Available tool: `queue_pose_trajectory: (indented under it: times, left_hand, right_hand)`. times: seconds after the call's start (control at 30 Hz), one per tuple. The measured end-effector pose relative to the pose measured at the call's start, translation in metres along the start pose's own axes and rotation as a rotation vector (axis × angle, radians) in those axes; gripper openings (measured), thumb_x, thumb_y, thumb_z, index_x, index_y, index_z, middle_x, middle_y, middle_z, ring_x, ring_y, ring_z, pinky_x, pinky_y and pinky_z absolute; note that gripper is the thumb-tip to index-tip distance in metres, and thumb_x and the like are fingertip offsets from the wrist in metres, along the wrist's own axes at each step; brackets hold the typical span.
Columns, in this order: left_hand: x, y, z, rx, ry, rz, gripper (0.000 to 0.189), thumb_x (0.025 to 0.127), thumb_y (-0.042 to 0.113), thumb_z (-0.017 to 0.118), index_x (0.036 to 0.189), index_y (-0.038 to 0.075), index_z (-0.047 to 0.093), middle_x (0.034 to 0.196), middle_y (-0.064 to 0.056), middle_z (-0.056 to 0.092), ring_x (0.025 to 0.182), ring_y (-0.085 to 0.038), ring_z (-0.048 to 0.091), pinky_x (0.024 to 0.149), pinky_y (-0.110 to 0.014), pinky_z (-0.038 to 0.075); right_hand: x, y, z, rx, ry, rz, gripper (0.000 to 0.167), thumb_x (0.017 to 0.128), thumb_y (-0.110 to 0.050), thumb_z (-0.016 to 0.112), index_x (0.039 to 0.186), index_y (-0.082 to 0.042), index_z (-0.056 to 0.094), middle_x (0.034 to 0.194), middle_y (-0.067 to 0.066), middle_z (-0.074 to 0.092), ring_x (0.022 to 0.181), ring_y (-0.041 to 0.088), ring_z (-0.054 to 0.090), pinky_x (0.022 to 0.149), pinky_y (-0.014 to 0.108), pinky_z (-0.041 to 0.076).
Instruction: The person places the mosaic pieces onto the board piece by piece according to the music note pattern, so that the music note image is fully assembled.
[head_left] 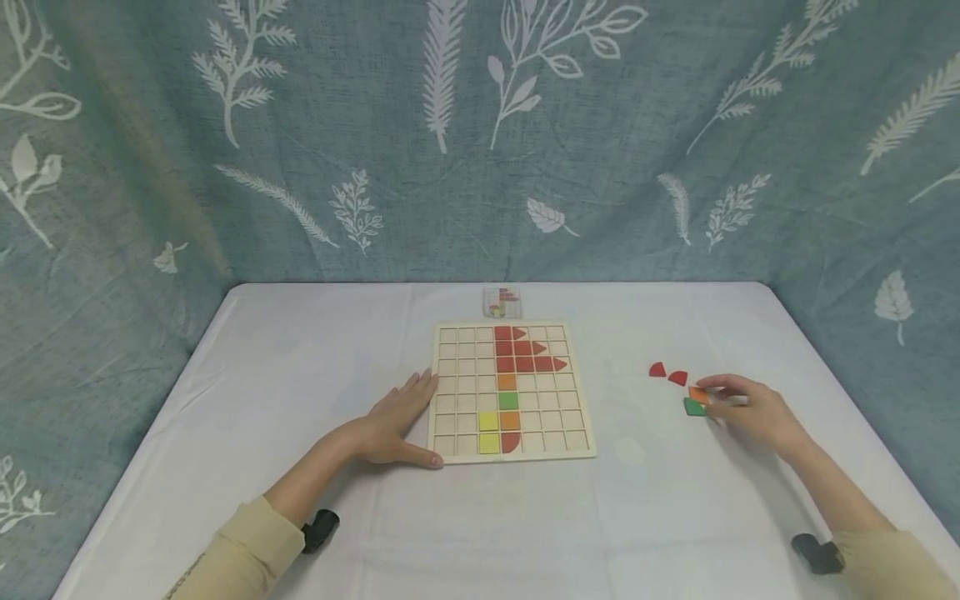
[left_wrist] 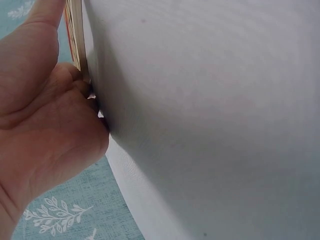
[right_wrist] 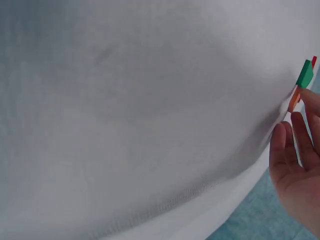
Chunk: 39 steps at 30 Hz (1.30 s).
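Note:
A wooden grid board lies on the table with flat coloured tiles in some cells. Red squares and triangles fill its upper middle; orange, green and yellow squares and a rounded red piece run below. My left hand rests at the board's left edge, fingers extended along it and thumb at the lower corner. Off to the right, my right hand pinches an orange tile between thumb and index finger. A green tile lies just under it, also visible in the right wrist view.
Two red quarter-round tiles lie left of the right hand. Behind the board stands a small pattern card. White cloth covers the table, and a patterned teal curtain hangs behind it.

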<state>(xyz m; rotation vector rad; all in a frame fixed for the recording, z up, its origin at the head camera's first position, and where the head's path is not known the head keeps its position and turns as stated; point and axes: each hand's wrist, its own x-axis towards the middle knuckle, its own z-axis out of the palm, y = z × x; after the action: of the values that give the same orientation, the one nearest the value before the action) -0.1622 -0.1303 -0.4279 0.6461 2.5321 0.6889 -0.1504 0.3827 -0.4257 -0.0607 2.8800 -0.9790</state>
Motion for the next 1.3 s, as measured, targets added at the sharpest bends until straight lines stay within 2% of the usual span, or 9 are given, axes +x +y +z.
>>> queue_pose_trajectory:
  times: [0.17,0.37,0.57,0.67,0.83,1.13,1.3]
  left_hand:
    - [-0.002,0.002,0.0,-0.013,0.005,0.007,0.12,0.075,0.053,0.078,0.154,-0.004,0.006,0.161,-0.022,0.003,0.148,-0.036,-0.001,0.119,-0.052,0.003]
    - [-0.003,0.001,-0.001,-0.008,0.002,-0.005,0.121,0.075,0.053,0.077,0.154,-0.003,0.006,0.161,-0.021,0.002,0.148,-0.035,-0.002,0.12,-0.051,0.002]
    - [-0.003,0.001,-0.002,-0.012,-0.001,-0.013,0.121,0.075,0.053,0.077,0.154,-0.003,0.006,0.161,-0.021,0.002,0.148,-0.035,-0.002,0.12,-0.051,0.003]
    - [-0.004,0.002,-0.002,-0.016,-0.001,-0.017,0.121,0.075,0.053,0.077,0.155,-0.003,0.006,0.161,-0.021,0.002,0.148,-0.035,-0.002,0.12,-0.051,0.002]
    - [-0.005,0.004,-0.003,-0.009,-0.006,-0.021,0.12,0.075,0.053,0.077,0.155,-0.002,0.005,0.161,-0.021,0.001,0.148,-0.034,-0.002,0.12,-0.05,0.002]
    - [-0.004,0.003,-0.002,-0.026,-0.002,-0.009,0.12,0.076,0.052,0.078,0.154,-0.003,0.006,0.161,-0.021,0.001,0.148,-0.035,-0.002,0.12,-0.051,0.003]
    - [-0.004,0.003,-0.002,-0.028,-0.003,-0.005,0.12,0.076,0.052,0.078,0.154,-0.004,0.006,0.161,-0.021,0.001,0.148,-0.034,-0.002,0.12,-0.051,0.003]
  right_hand:
    - [0.003,0.0,0.002,-0.029,0.01,-0.026,0.035,0.092,-0.015,0.068,0.123,0.001,0.063,0.118,0.024,0.062,0.105,0.038,0.057,0.072,0.025,0.053]
    - [0.005,-0.003,0.005,-0.038,0.066,0.005,0.038,0.089,-0.019,0.073,0.119,0.002,0.064,0.103,0.017,0.069,0.097,0.032,0.062,0.066,0.017,0.051]
    - [0.006,-0.016,0.01,0.061,0.081,0.024,0.045,0.09,-0.029,0.072,0.123,0.0,0.063,0.106,0.016,0.07,0.101,0.031,0.062,0.07,0.016,0.05]
    - [0.008,-0.028,0.017,0.135,0.055,0.02,0.047,0.091,-0.032,0.071,0.126,-0.001,0.062,0.113,0.017,0.068,0.102,0.025,0.063,0.073,0.017,0.052]
    - [0.014,-0.054,0.035,0.239,0.009,-0.019,0.046,0.089,-0.028,0.074,0.124,-0.002,0.063,0.118,0.017,0.066,0.1,0.014,0.064,0.077,0.019,0.053]
    - [0.027,-0.112,0.073,0.393,-0.126,-0.072,0.041,0.083,-0.03,0.079,0.116,-0.009,0.069,0.108,0.005,0.07,0.102,0.019,0.065,0.086,0.028,0.052]
    - [0.032,-0.139,0.095,0.418,-0.191,-0.11,0.038,0.082,-0.035,0.079,0.112,-0.014,0.071,0.106,0.001,0.07,0.101,0.017,0.064,0.089,0.033,0.051]
